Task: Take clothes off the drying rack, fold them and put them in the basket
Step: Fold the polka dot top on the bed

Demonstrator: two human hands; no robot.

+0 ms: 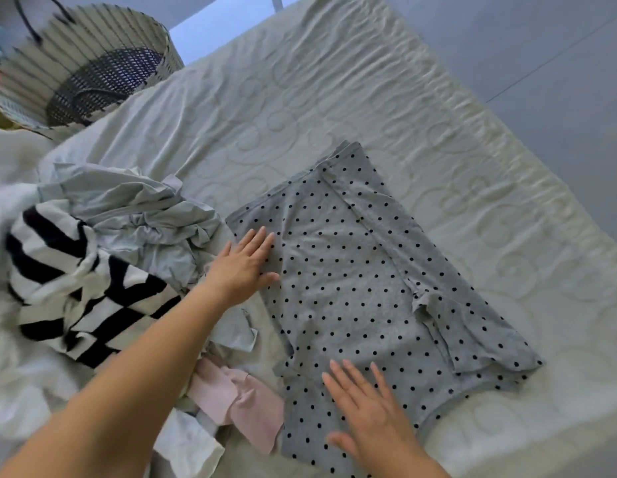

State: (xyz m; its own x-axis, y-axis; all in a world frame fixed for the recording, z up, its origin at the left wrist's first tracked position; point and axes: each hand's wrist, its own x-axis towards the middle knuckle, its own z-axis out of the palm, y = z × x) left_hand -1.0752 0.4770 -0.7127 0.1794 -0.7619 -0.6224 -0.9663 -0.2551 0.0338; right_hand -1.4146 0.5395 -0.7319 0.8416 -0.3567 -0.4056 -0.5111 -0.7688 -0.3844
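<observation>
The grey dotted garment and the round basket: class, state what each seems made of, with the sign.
Grey black-dotted garment: probably soft knit cotton, matt; it lies limp, softly creased. Round pale ribbed basket: apparently woven strips, plastic or fibre; unclear.

I look down on a bed [334,98], its pale surface wrinkled and stitched in circles. Past its edge lies smooth grey floor [558,56], lit brightest at the far left.

The left hand [243,267] and right hand [369,408] are bare. The left forearm [127,374] is bare along its whole visible length; the right wrist [414,457] too. Fingernails look short and pale.
</observation>
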